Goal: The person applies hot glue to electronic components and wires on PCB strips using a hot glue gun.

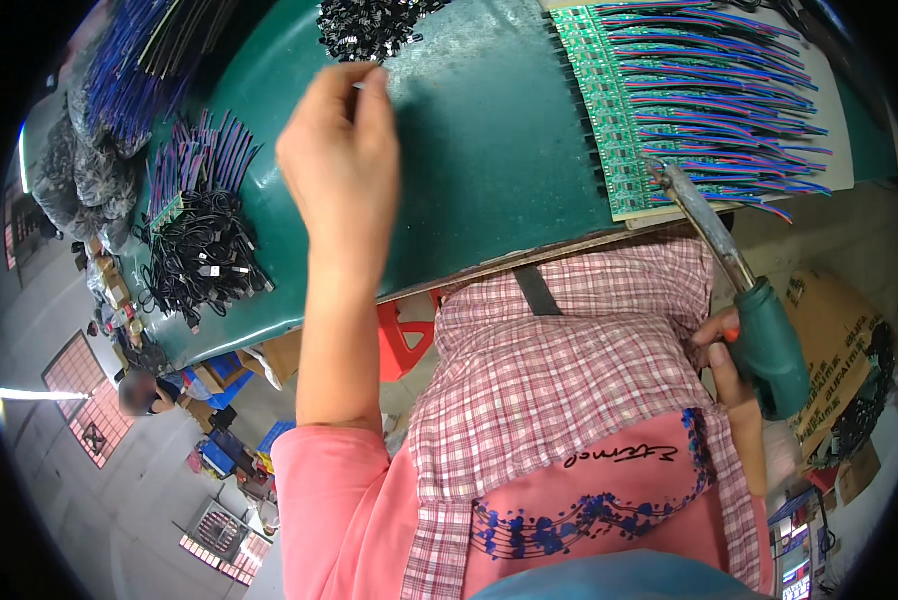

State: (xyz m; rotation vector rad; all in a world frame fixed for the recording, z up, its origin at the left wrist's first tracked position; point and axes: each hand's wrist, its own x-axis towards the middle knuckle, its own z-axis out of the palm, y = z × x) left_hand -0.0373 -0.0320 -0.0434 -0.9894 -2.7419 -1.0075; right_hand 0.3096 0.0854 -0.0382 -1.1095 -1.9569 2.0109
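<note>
My left hand [341, 140] reaches over the green table, thumb and fingertips pinched together at the near edge of a pile of small black parts [364, 28]. Whatever lies between those fingertips is too small to make out. Low on the right, my right hand [721, 358] grips a soldering iron [775, 345] by its green handle. The iron's metal shaft points up and left, its tip over the near end of a panel of green circuit boards [609, 110]. Rows of blue, red and black wires [724, 105] run from the boards toward the right.
At the table's left lies a heap of black cables [204, 250], with short coloured wires beyond it. A large bundle of blue wires [134, 80] sits at the far left. A red stool [401, 345] stands below the table edge [529, 248]. Another person [154, 393] is in the background.
</note>
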